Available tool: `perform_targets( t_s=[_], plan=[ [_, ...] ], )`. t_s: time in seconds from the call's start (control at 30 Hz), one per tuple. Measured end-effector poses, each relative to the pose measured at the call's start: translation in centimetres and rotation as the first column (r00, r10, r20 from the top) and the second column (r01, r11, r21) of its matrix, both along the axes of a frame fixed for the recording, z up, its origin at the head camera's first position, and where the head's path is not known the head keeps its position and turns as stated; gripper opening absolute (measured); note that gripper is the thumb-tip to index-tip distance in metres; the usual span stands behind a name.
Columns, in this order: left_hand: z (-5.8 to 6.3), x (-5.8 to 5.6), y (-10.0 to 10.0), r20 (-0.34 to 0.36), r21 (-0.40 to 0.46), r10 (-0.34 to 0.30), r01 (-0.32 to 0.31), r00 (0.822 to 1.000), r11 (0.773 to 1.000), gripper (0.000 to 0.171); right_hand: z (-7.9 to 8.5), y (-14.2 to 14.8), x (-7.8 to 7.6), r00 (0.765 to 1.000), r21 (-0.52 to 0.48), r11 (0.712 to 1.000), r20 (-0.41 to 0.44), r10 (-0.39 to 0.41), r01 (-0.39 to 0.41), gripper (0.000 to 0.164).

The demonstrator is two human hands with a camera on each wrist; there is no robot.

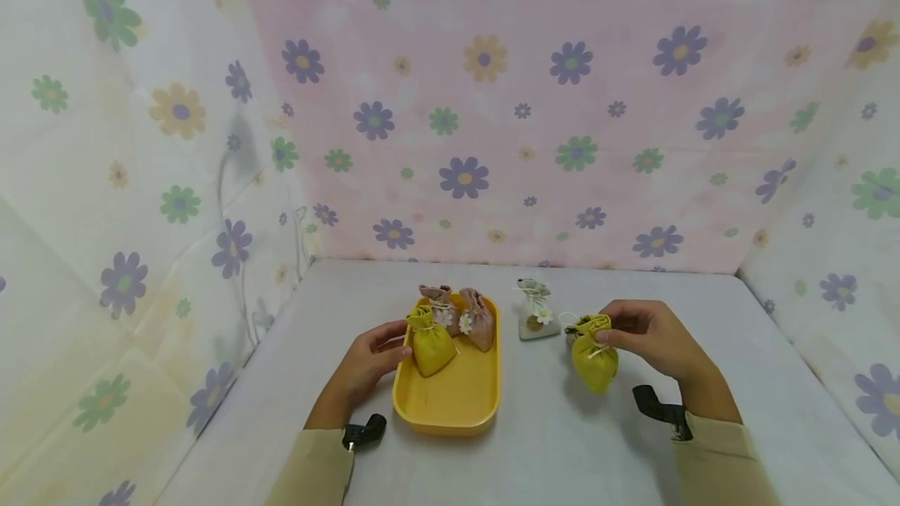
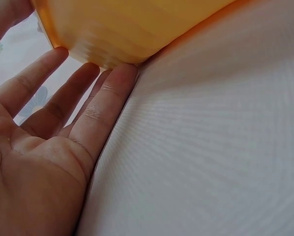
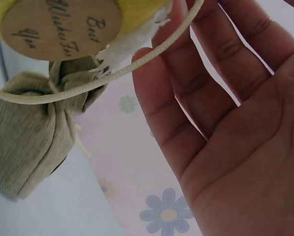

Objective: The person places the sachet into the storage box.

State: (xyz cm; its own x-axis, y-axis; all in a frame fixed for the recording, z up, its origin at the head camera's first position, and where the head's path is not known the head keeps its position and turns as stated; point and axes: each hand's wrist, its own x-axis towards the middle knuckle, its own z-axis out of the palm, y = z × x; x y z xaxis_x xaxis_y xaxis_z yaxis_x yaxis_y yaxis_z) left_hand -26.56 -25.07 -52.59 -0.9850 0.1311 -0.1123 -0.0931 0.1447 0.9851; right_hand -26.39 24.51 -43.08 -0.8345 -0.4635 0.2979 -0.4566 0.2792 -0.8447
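Note:
My right hand point(image 1: 650, 334) pinches the gathered neck of a yellow drawstring pouch point(image 1: 594, 365) and holds it right of the tray. In the right wrist view, that pouch shows a round brown tag point(image 3: 61, 29) reading "Best Wishes For You" and a pale cord. My left hand point(image 1: 369, 361) grips the left rim of a yellow tray point(image 1: 450, 420), thumb at the rim and fingertips against its outer wall. Inside the tray are another yellow pouch point(image 1: 432, 350) and two pinkish-brown pouches, one left point(image 1: 444, 317) and one right point(image 1: 480, 326), with white daisies.
A pale grey-green pouch point(image 1: 536, 322) with a daisy and a brown tag stands on the white table point(image 1: 548, 443), between the tray and my right hand. Flower-patterned cloth point(image 1: 520, 131) encloses the back and sides.

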Motion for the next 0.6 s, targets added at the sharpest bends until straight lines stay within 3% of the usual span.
perform_targets(
  t_s=[0.17,0.6],
  plan=[
    [-0.1,0.1,0.1,0.013,0.006,0.002,-0.002,1.000,1.000,0.072,0.3,-0.6,0.0,1.000,-0.025,1.000,-0.010,0.009,-0.009,0.013],
    [-0.1,-0.1,0.0,0.010,0.013,-0.001,0.001,1.000,1.000,0.071,0.3,-3.6,0.3,0.997,-0.071,0.995,-0.049,-0.067,0.064,0.011]
  ],
)
